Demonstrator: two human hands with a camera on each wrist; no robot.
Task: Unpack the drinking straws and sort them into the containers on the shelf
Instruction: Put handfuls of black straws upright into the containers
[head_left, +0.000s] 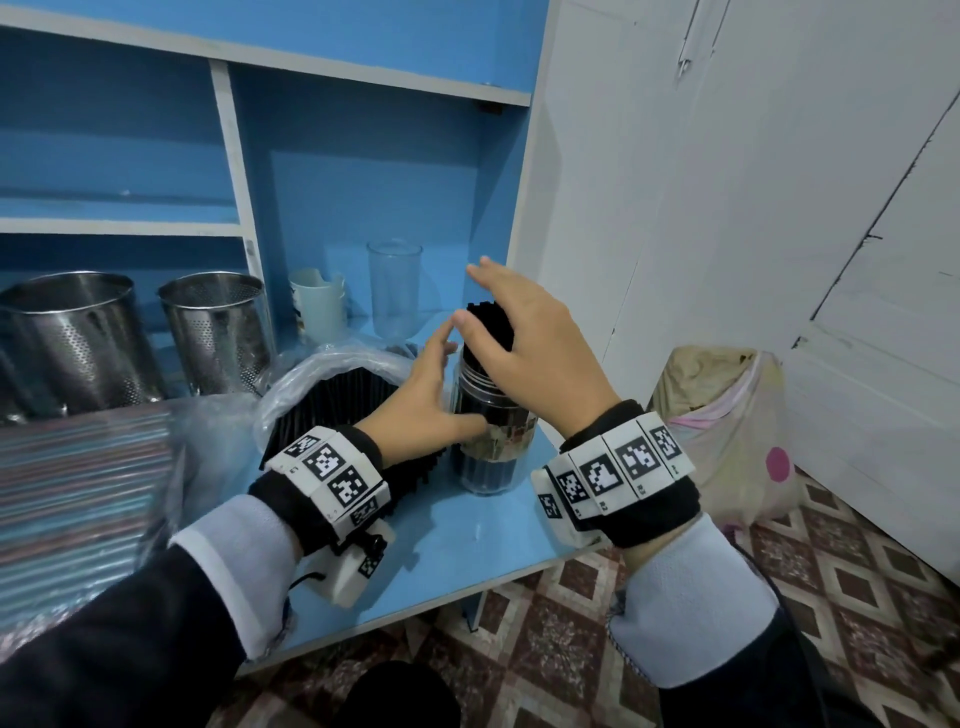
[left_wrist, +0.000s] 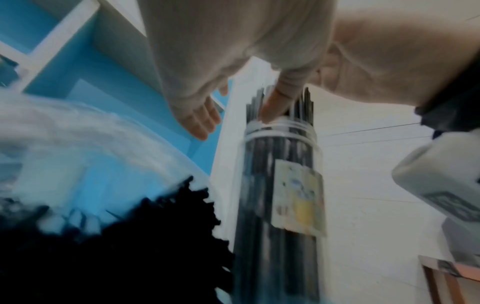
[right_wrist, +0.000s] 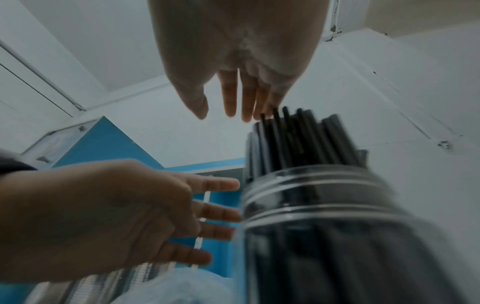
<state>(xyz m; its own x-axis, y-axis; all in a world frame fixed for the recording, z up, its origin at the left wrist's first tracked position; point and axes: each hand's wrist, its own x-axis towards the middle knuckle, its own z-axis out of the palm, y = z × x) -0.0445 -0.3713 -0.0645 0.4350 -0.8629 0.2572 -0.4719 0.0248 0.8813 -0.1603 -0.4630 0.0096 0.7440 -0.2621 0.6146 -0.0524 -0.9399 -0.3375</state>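
A clear plastic jar (head_left: 491, 441) with a paper label stands near the right edge of the blue shelf top, packed with black straws (head_left: 487, 325) that stick out above its rim. My right hand (head_left: 524, 343) hovers over the straw tops with fingers spread and straight; its thumb touches the straws (left_wrist: 280, 102). My left hand (head_left: 423, 397) is flat beside the jar (right_wrist: 337, 226), fingers straight, thumb against its side. An opened plastic bag of black straws (head_left: 332, 405) lies just left of the jar. A pack of striped coloured straws (head_left: 78, 467) lies at far left.
Two perforated steel holders (head_left: 78, 338) (head_left: 218, 332) stand at the back left, with a white cup (head_left: 318, 304) and an empty clear glass (head_left: 393, 288) behind the bag. The blue shelf top (head_left: 467, 530) ends just right of the jar. A bagged bin (head_left: 727, 431) sits on the floor.
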